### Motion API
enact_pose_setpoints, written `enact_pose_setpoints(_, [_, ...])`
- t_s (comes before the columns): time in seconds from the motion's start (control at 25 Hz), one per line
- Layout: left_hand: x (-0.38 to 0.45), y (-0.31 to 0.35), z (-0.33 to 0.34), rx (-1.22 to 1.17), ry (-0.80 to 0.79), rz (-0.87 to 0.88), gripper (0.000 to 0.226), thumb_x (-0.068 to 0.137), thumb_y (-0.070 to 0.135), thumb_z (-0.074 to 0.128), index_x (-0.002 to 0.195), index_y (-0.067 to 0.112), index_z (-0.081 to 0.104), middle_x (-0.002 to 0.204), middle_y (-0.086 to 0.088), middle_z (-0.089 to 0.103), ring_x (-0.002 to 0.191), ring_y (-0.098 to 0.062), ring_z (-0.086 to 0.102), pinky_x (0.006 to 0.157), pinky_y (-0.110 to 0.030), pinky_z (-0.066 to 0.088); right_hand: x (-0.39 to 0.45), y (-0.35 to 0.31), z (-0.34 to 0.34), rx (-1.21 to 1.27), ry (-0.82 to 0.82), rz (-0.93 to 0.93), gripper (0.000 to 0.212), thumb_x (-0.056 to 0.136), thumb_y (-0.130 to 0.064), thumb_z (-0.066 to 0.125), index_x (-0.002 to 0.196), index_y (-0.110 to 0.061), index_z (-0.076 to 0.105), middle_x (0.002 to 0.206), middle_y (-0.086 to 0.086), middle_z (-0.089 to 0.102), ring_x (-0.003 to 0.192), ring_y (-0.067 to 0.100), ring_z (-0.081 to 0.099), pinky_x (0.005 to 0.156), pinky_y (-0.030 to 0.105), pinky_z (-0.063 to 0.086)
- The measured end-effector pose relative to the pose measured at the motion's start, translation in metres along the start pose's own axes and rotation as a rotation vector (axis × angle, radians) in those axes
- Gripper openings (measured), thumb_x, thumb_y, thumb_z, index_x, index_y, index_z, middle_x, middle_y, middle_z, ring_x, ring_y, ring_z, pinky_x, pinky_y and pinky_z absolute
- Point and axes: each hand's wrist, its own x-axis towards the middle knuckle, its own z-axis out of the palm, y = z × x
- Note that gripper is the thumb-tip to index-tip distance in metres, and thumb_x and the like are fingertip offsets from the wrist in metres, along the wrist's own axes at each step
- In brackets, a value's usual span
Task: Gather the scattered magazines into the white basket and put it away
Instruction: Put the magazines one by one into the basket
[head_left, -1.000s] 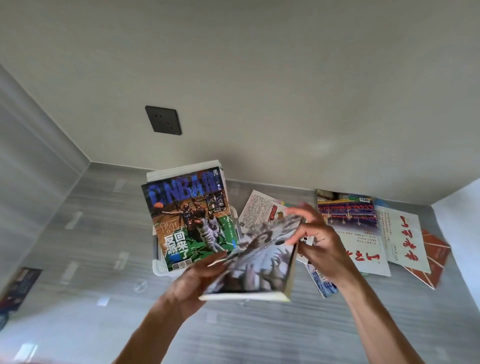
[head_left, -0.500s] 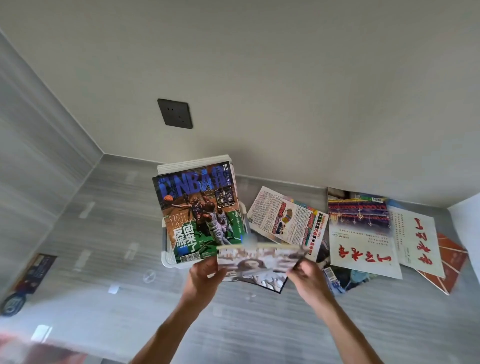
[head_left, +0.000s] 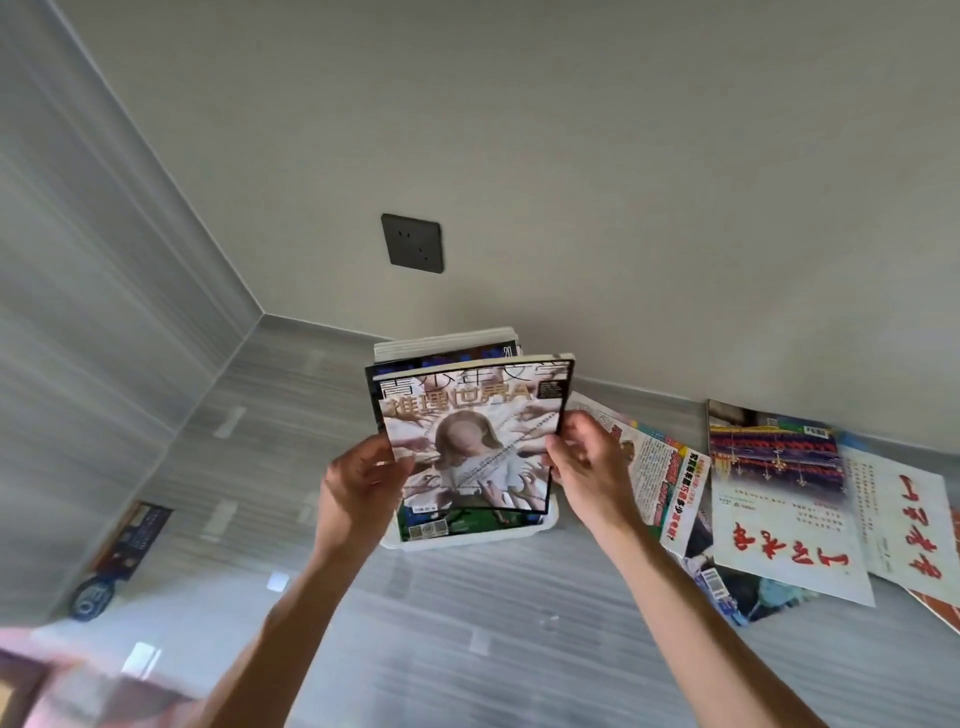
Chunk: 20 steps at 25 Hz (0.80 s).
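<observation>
The held magazine (head_left: 470, 436) hides nearly all of the white basket (head_left: 519, 532) behind it; only a strip of rim shows below the grip. Right of the grip, a red booklet (head_left: 935, 603) is cut by the edge (its cover unreadable). The bottom-left corner is blurred.

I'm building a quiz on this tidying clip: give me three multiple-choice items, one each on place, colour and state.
1. Where is the held magazine?
A. over the white basket
B. flat on the floor
C. against the left wall

2. What colour is the wall socket?
A. white
B. dark grey
C. red

3. How is the magazine held?
A. left hand alone
B. right hand alone
C. both hands

Key: 1 A, it stands in front of the stack in the basket; 2 B, a dark plate on the pale wall; 3 C, the left hand and right hand grip its side edges.
</observation>
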Motion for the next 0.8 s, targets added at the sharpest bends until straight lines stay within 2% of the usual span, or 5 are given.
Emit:
enact_pose_setpoints(0.16, [0.028, -0.023, -0.004, 0.043, 0.032, -0.162, 0.031, 0.083, -0.002, 0.067, 0.091, 0.027, 0.076, 0.088, 0.011, 0.078, 0.072, -0.025, 0.075, 0.062, -0.046, 0.061, 0.030, 0.014, 0.045, -0.071, -0.047, 0.123, 0.012, 0.095, -0.009, 0.056, 0.101, -0.017, 0.063, 0.102, 0.007, 0.072, 0.076, 0.027, 0.072, 0.058, 0.038, 0.061])
enact_pose_setpoints(0.4, [0.035, -0.059, 0.002, 0.512, 0.130, -0.314, 0.016, 0.079, 0.023, 0.073, 0.090, 0.017, 0.064, 0.081, 0.000, 0.068, 0.071, -0.023, 0.063, 0.060, -0.030, 0.045, 0.029, 0.044, 0.059, -0.111, -0.064, 0.205, 0.042, 0.089, 0.001, 0.053, 0.121, -0.026, 0.056, 0.112, -0.003, 0.071, 0.080, 0.015, 0.071, 0.058, 0.037, 0.057])
enact_pose_setpoints(0.56, [0.007, -0.037, 0.035, 0.453, 0.052, 0.085, 0.019, 0.081, 0.011, 0.059, 0.098, 0.017, 0.058, 0.090, 0.002, 0.063, 0.067, -0.013, 0.057, 0.055, -0.023, 0.040, 0.005, 0.086, 0.011, -0.320, -0.021, 0.227, 0.040, 0.089, -0.003, 0.055, 0.128, -0.015, 0.056, 0.131, 0.006, 0.062, 0.115, 0.022, 0.062, 0.098, 0.035, 0.052])
enact_pose_setpoints(0.64, [-0.012, -0.023, 0.062, 0.409, -0.062, 0.137, 0.019, 0.080, 0.003, 0.062, 0.096, 0.013, 0.061, 0.084, 0.001, 0.063, 0.066, -0.015, 0.062, 0.055, -0.020, 0.044, 0.000, 0.114, -0.021, -0.557, -0.002, 0.216, 0.038, 0.089, -0.005, 0.056, 0.125, -0.016, 0.058, 0.139, 0.007, 0.056, 0.123, 0.022, 0.055, 0.103, 0.032, 0.046])
enact_pose_setpoints(0.8, [-0.040, -0.017, 0.108, 0.382, -0.233, 0.144, 0.025, 0.077, -0.008, 0.063, 0.089, 0.014, 0.065, 0.083, 0.004, 0.068, 0.069, -0.006, 0.067, 0.056, -0.015, 0.051, -0.006, 0.163, -0.057, -1.096, -0.285, 0.264, 0.054, 0.085, -0.010, 0.056, 0.136, -0.026, 0.051, 0.163, 0.007, 0.012, 0.150, 0.031, 0.008, 0.118, 0.056, 0.013])
